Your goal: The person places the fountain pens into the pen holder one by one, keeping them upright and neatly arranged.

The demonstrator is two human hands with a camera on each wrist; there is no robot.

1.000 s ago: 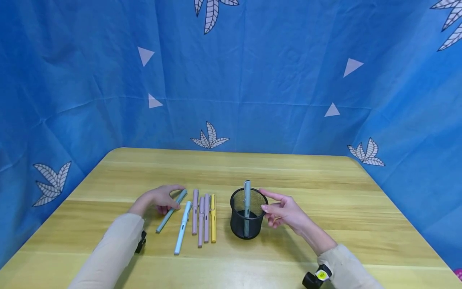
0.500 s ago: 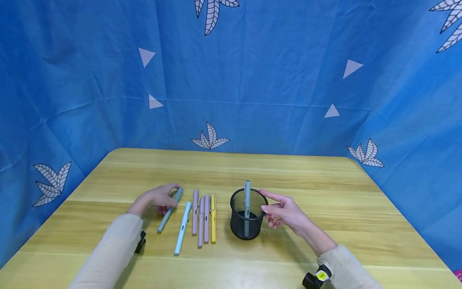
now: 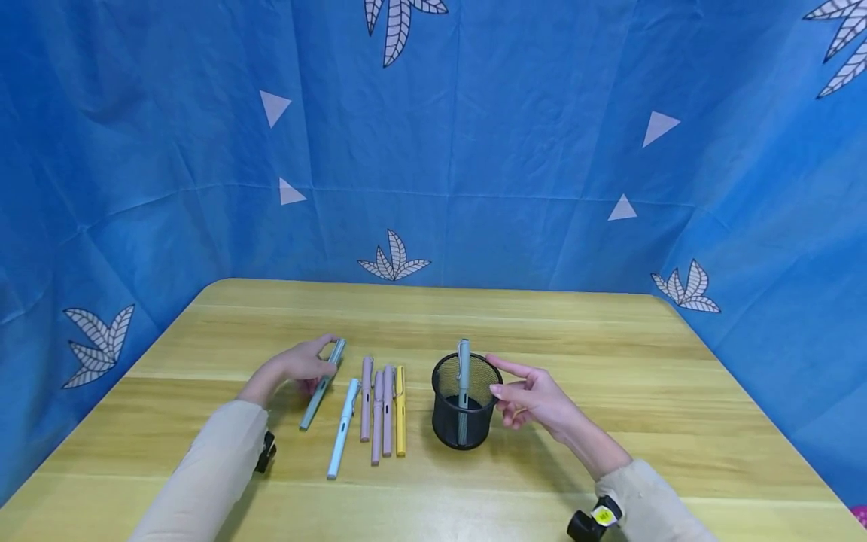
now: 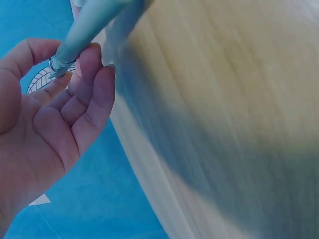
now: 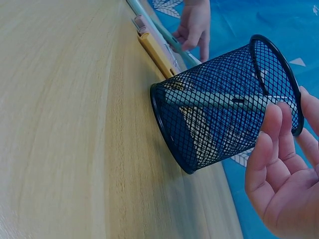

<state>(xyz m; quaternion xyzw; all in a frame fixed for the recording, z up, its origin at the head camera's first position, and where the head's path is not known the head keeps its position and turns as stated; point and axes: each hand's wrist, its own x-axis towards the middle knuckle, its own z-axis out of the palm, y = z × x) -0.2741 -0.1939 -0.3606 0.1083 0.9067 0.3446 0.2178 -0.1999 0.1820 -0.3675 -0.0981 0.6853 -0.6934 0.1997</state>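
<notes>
My left hand pinches a grey-green pen between thumb and fingers. Its upper end is raised and it slants down toward the table. In the left wrist view the fingertips grip the pen near its clip end, the other fingers curled below. My right hand holds the rim of a round black mesh pen holder, thumb and index finger at its right side. One grey-blue pen stands upright in the holder, clip end up. The right wrist view shows this pen through the mesh.
Between my left hand and the holder lie a light blue pen, several purple pens and a yellow pen, roughly side by side. The wooden table ends at a blue patterned cloth behind.
My left hand has lifted the grey-green pen and shifted it slightly away from me, its lower end moving a little right. The right hand and the pen holder have stayed put.
</notes>
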